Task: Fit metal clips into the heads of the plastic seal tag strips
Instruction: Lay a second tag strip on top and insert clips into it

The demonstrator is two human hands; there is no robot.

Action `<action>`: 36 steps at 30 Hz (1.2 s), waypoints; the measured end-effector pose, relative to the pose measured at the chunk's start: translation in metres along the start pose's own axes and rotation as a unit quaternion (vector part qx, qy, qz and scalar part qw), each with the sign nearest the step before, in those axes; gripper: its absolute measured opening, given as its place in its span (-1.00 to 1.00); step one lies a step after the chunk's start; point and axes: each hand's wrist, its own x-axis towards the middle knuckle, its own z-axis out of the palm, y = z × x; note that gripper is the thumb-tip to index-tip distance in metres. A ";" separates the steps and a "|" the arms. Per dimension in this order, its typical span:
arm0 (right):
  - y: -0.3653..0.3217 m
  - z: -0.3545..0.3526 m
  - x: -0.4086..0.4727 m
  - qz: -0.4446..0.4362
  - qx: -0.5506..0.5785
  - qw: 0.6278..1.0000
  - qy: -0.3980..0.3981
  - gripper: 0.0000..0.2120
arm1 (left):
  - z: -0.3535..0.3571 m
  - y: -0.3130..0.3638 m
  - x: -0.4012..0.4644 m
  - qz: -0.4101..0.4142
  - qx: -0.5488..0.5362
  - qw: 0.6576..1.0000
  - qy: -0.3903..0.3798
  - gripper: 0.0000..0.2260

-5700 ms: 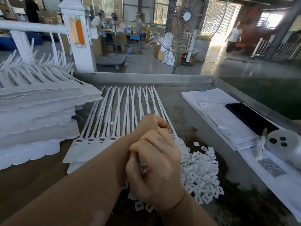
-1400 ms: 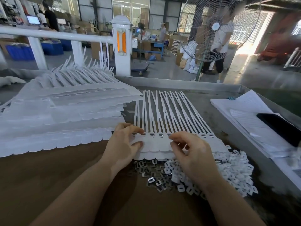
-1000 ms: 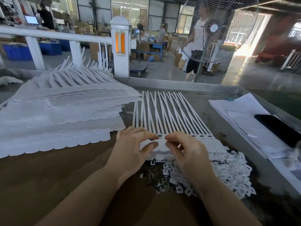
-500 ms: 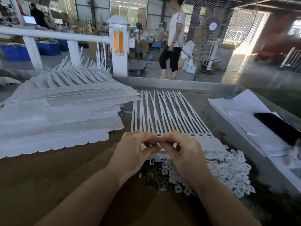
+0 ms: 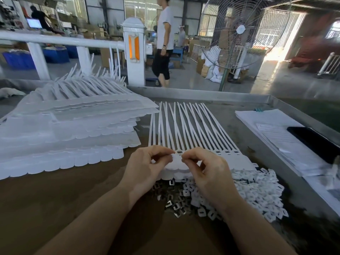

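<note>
**Hands meet at the heads of the seal strips**

At the near middle of the metal table (image 5: 230,115), a fanned sheet of white seal tag strips (image 5: 185,126) lies flat, tails spreading toward the far rim, heads in a scalloped row at the near edge. The left hand (image 5: 145,168) and right hand (image 5: 207,170) sit close together over that row, each with thumb and forefinger curled and pinching at one strip head (image 5: 179,152); whether a clip is between the fingertips is too small to tell. Just near of the heads, partly under the wrists, lies a heap of metal clips (image 5: 174,201), touching a wider spread of white plastic pieces (image 5: 257,190) on its right.

Left of the hands, a tall stack of finished strip sheets (image 5: 64,133) fills the table's left side, its right edge just beside the fanned sheet. On the right, papers (image 5: 272,129) and a black phone (image 5: 312,142) lie along the raised table wall. Bare brown surface stretches near-left below the forearms. Beyond the far rim stand a white post (image 5: 134,52), a pedestal fan (image 5: 239,32) and a passing person (image 5: 163,43).
</note>
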 end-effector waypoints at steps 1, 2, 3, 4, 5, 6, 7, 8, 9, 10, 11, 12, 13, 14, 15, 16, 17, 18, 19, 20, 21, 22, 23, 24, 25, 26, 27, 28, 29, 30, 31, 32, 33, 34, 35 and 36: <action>0.000 0.000 0.000 0.000 -0.003 1.000 -0.001 -0.95 | 0.000 0.000 0.000 -0.002 -0.005 1.000 0.003 -0.87; 0.000 -0.001 0.000 -0.001 -0.005 1.000 -0.002 -0.94 | 0.000 0.000 0.000 -0.004 -0.007 1.000 0.005 -0.87; 0.000 -0.001 0.000 0.000 -0.007 1.000 -0.003 -0.94 | 0.000 0.000 0.000 -0.005 -0.008 1.000 0.005 -0.87; 0.000 -0.001 0.000 0.002 -0.009 1.000 -0.003 -0.94 | 0.000 0.000 0.000 -0.007 -0.008 1.000 0.006 -0.87; 0.000 -0.001 0.000 0.003 -0.009 1.000 -0.004 -0.94 | 0.000 0.000 0.000 -0.009 -0.006 1.000 0.008 -0.86; 0.000 -0.002 0.000 0.004 -0.010 1.000 -0.005 -0.94 | 0.000 0.000 0.000 -0.012 -0.004 1.000 0.013 -0.85; -0.001 -0.002 0.000 0.004 -0.012 1.000 -0.006 -0.93 | -0.001 -0.001 0.001 -0.017 -0.003 1.000 0.021 -0.85; -0.001 -0.002 0.000 0.004 -0.015 1.000 -0.006 -0.93 | -0.002 -0.001 0.001 -0.025 -0.004 0.999 0.031 -0.84; -0.001 -0.002 0.000 0.005 -0.018 1.000 -0.004 -0.93 | -0.003 -0.002 0.002 -0.036 -0.009 0.998 0.043 -0.82; -0.001 -0.002 0.000 0.008 -0.021 1.000 0.000 -0.93 | -0.005 -0.003 0.003 -0.049 -0.020 0.997 0.057 -0.81; 0.000 -0.002 -0.001 0.013 -0.026 1.000 0.005 -0.92 | -0.008 -0.005 0.003 -0.063 -0.037 0.995 0.071 -0.79; 0.000 -0.003 -0.001 0.017 -0.034 0.999 0.010 -0.92 | -0.010 -0.006 0.004 -0.075 -0.053 0.992 0.084 -0.78; 0.001 -0.003 -0.001 0.022 -0.047 0.999 0.013 -0.93 | -0.012 -0.007 0.005 -0.086 -0.063 0.990 0.093 -0.77; 0.002 -0.003 -0.001 0.026 -0.061 0.998 0.014 -0.93 | -0.013 -0.008 0.005 -0.095 -0.067 0.988 0.099 -0.76; 0.003 -0.003 -0.001 0.031 -0.074 0.997 0.013 -0.92 | -0.015 -0.009 0.006 -0.101 -0.070 0.987 0.105 -0.76; 0.003 -0.003 -0.002 0.036 -0.083 0.996 0.010 -0.90 | -0.015 -0.010 0.006 -0.107 -0.072 0.985 0.111 -0.77; 0.003 -0.003 -0.002 0.042 -0.088 0.995 0.005 -0.89 | -0.016 -0.011 0.007 -0.111 -0.073 0.984 0.117 -0.77; 0.003 -0.003 -0.002 0.048 -0.089 0.995 0.001 -0.88 | -0.016 -0.012 0.007 -0.114 -0.072 0.984 0.120 -0.79; 0.003 -0.003 -0.003 0.053 -0.089 0.995 -0.005 -0.88 | -0.016 -0.013 0.007 -0.117 -0.071 0.983 0.121 -0.80; 0.004 -0.003 -0.003 0.058 -0.089 0.994 -0.010 -0.88 | -0.017 -0.014 0.007 -0.120 -0.072 0.983 0.121 -0.81; 0.003 -0.003 -0.003 0.062 -0.090 0.994 -0.015 -0.89 | -0.017 -0.015 0.008 -0.122 -0.076 0.982 0.120 -0.81; 0.003 -0.003 -0.003 0.065 -0.091 0.993 -0.020 -0.90 | -0.017 -0.016 0.008 -0.123 -0.081 0.982 0.121 -0.82; 0.003 -0.003 -0.003 0.068 -0.093 0.993 -0.025 -0.90 | -0.017 -0.016 0.007 -0.123 -0.084 0.982 0.121 -0.82; 0.003 -0.003 -0.003 0.071 -0.094 0.993 -0.030 -0.91 | -0.017 -0.016 0.007 -0.122 -0.084 0.982 0.119 -0.82; 0.003 -0.003 -0.003 0.074 -0.095 0.992 -0.034 -0.91 | -0.017 -0.016 0.007 -0.123 -0.081 0.982 0.119 -0.82; 0.003 -0.003 -0.003 0.077 -0.097 0.992 -0.038 -0.91 | -0.016 -0.016 0.007 -0.125 -0.080 0.982 0.119 -0.82; 0.003 -0.003 -0.003 0.079 -0.100 0.991 -0.041 -0.91 | -0.016 -0.017 0.007 -0.125 -0.079 0.981 0.121 -0.82; 0.003 -0.003 -0.003 0.080 -0.101 0.991 -0.044 -0.91 | -0.016 -0.017 0.007 -0.125 -0.080 0.981 0.124 -0.81; 0.003 -0.003 -0.003 0.080 -0.101 0.991 -0.047 -0.91 | -0.016 -0.018 0.007 -0.125 -0.081 0.981 0.127 -0.81; 0.003 -0.003 -0.003 0.080 -0.101 0.991 -0.048 -0.91 | -0.016 -0.018 0.007 -0.126 -0.080 0.980 0.129 -0.80; 0.003 -0.003 -0.003 0.080 -0.101 0.990 -0.049 -0.91 | -0.017 -0.019 0.007 -0.127 -0.077 0.980 0.130 -0.79; 0.003 -0.003 -0.003 0.079 -0.101 0.990 -0.050 -0.91 | -0.017 -0.019 0.007 -0.128 -0.074 0.981 0.127 -0.79; 0.003 -0.002 -0.003 0.079 -0.102 0.990 -0.052 -0.92 | -0.017 -0.020 0.007 -0.128 -0.071 0.982 0.124 -0.80; 0.004 -0.002 -0.003 0.080 -0.102 0.990 -0.054 -0.92 | -0.017 -0.020 0.007 -0.128 -0.068 0.982 0.120 -0.80; 0.004 -0.002 -0.003 0.080 -0.103 0.990 -0.056 -0.92 | -0.017 -0.020 0.007 -0.130 -0.067 0.982 0.116 -0.81; 0.004 -0.002 -0.003 0.080 -0.104 0.990 -0.059 -0.92 | -0.017 -0.020 0.008 -0.133 -0.064 0.983 0.112 -0.81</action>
